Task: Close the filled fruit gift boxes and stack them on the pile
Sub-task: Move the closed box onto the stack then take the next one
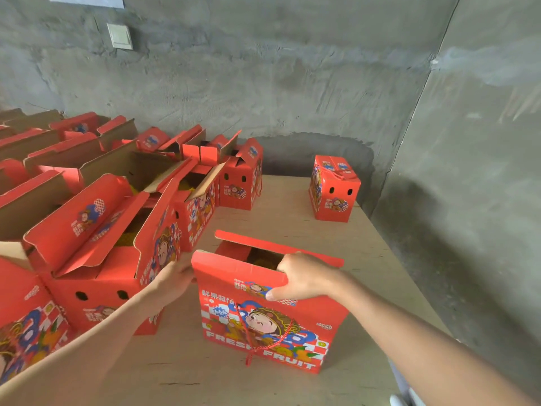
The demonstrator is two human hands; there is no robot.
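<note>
A red fruit gift box [263,332] with a cartoon figure and "FRESH FRUIT" on its front stands on the plywood table [307,227] right before me, its top flaps partly open. My right hand [301,276] grips the near top flap, thumb on the front and fingers curled over the edge into the opening. At the box's left side my left hand [175,278] touches the upper corner. One closed red box [333,189] stands alone at the far right of the table.
Several open red boxes [96,244] crowd the left half of the table, flaps standing up, yellow fruit showing inside some. A grey concrete wall [263,77] runs behind and to the right. The table's right edge [409,259] drops off beside a dark floor.
</note>
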